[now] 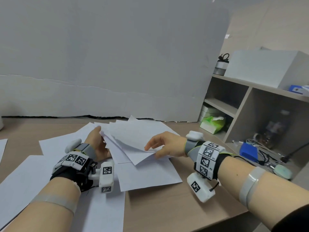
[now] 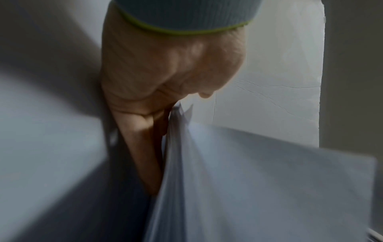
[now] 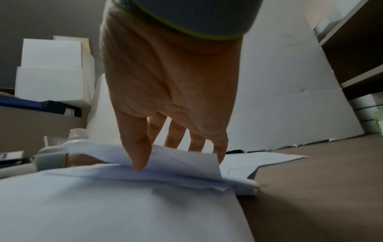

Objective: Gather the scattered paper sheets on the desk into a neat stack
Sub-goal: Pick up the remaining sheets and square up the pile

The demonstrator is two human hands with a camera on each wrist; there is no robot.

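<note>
On the light brown wooden table (image 1: pixel 158 206) a loose bundle of white paper sheets (image 1: pixel 133 139) is held between both hands, lifted off the sheets lying flat under it. The left hand (image 1: pixel 97 144) grips the bundle's left edge, thumb up along the far corner and fingers (image 2: pixel 145 155) curled round the sheets from below; in the left wrist view the paper edges fan out from that grip, blurred. The right hand (image 1: pixel 165 144) pinches the bundle's near right corner, thumb (image 3: pixel 138 147) pressed down on top and the other fingers bent behind the curled-up top sheet, their tips hidden by the paper. More white sheets lie scattered flat around: one large sheet (image 1: pixel 147 174) directly beneath the bundle, others (image 1: pixel 33 181) overlapping under the left forearm, and one at the far left edge (image 1: pixel 2 146). Both wrists wear grey bands and white camera blocks with black-and-white square markers. A large white cardboard panel (image 1: pixel 108 56) stands upright along the table's far edge. To the right is a grey-brown shelf unit (image 1: pixel 242 101) with a green-and-white packet (image 1: pixel 212 123) in its lower compartment, and a blue box (image 1: pixel 247 151) among tangled cables beside it.
</note>
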